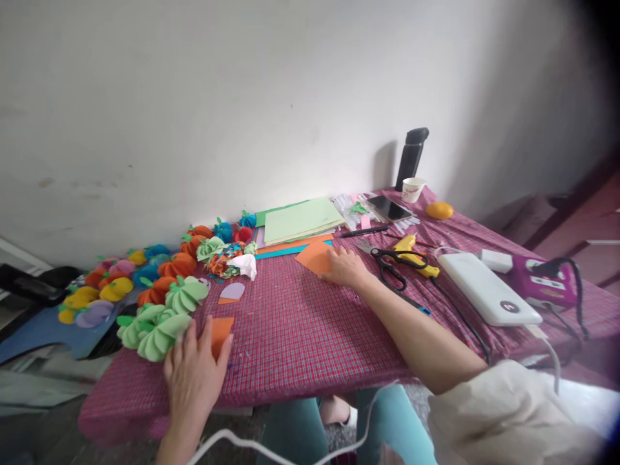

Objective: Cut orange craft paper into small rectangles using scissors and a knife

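My left hand (195,361) lies low at the table's front left, fingers apart. It partly covers a small orange paper piece (223,330), and its fingertips reach the pale green paper pumpkins (159,332). Farther out, my right hand (345,266) has its fingers and thumb at the right edge of a larger orange paper piece (312,256); the grip underneath is partly hidden. Between the hands, nearer the left, a rounded lilac paper piece (232,290) lies over an orange one. Black-handled scissors (387,258) rest just right of my right hand.
Colourful paper pumpkins (177,265) crowd the left side beside paper scraps (223,261). Light green sheets (303,221) are stacked by the wall. Rightward are a yellow glue gun (407,244), phone (390,208), paper cup (413,190), black bottle (409,161), white power bank (487,287) and cables.
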### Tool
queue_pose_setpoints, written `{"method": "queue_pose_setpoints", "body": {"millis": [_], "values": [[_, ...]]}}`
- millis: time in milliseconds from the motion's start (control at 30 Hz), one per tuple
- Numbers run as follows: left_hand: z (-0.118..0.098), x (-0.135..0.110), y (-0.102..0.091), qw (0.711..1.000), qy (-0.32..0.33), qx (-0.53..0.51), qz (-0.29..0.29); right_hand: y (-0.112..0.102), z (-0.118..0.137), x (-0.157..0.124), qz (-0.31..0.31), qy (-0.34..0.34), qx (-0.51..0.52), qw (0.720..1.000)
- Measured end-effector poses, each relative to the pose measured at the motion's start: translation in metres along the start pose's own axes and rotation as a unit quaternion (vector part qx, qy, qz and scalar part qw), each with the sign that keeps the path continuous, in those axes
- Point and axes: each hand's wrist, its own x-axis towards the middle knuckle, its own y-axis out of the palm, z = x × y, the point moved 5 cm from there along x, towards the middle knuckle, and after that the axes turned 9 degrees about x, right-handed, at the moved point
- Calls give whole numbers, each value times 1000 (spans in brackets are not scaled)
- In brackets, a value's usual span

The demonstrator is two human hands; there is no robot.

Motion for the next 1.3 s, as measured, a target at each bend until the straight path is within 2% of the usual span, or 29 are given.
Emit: {"method": "queue_pose_setpoints", "body": {"millis": [67, 100, 200, 300, 333, 400, 500, 533, 567, 633, 667, 700, 767, 867, 967, 1033, 1100, 1200, 1233, 1300], "values": [[-15, 3, -22, 996, 15, -84, -40, 0, 0, 1, -3, -3, 13, 1000], [-28, 7, -31, 986, 58, -151, -43, -1, 0, 1, -7, -4, 26, 1000], [-76, 27, -46, 925, 131, -356, -3, -5, 1, 1, -25, -4, 66, 997], [-130, 57, -41, 867, 144, -473, 60, -8, -1, 2, -44, 3, 81, 996], [-146, 67, -36, 843, 138, -512, 87, -10, -2, 3, -54, 5, 86, 995], [-168, 83, -20, 796, 65, -588, 128, -15, -5, 7, -80, 13, 102, 992], [-179, 94, 6, 716, -79, -676, 155, -24, -6, 12, -129, 20, 158, 979], [-179, 95, 13, 689, -112, -697, 166, -27, -5, 13, -144, 11, 222, 964], [-178, 95, 18, 656, -131, -721, 183, -29, -1, 13, -155, -7, 310, 938], [-177, 97, 20, 593, -125, -765, 218, -30, 9, 10, -154, -59, 511, 843], [-176, 98, 18, 572, -107, -780, 229, -29, 16, 8, -141, -83, 588, 792], [-175, 99, 14, 556, -86, -793, 233, -27, 24, 4, -122, -98, 638, 754], [-173, 102, 6, 536, -55, -813, 219, -22, 37, -2, -68, -106, 695, 708], [-168, 106, 2, 530, -61, -826, 183, -17, 44, -8, 5, -73, 754, 653], [-165, 107, 1, 512, -40, -833, 205, -17, 43, -8, 80, -53, 790, 606], [-163, 108, 1, 511, -15, -828, 229, -19, 39, -6, 121, -60, 779, 612], [-159, 110, 1, 522, 7, -819, 241, -20, 33, -3, 125, -67, 742, 655], [-154, 112, 5, 541, 16, -804, 247, -22, 24, 2, 89, -80, 668, 735], [-152, 113, 7, 552, 11, -798, 243, -22, 24, 2, 87, -86, 647, 752], [-149, 115, 9, 570, 4, -787, 236, -22, 25, 0, 104, -92, 626, 768]]}}
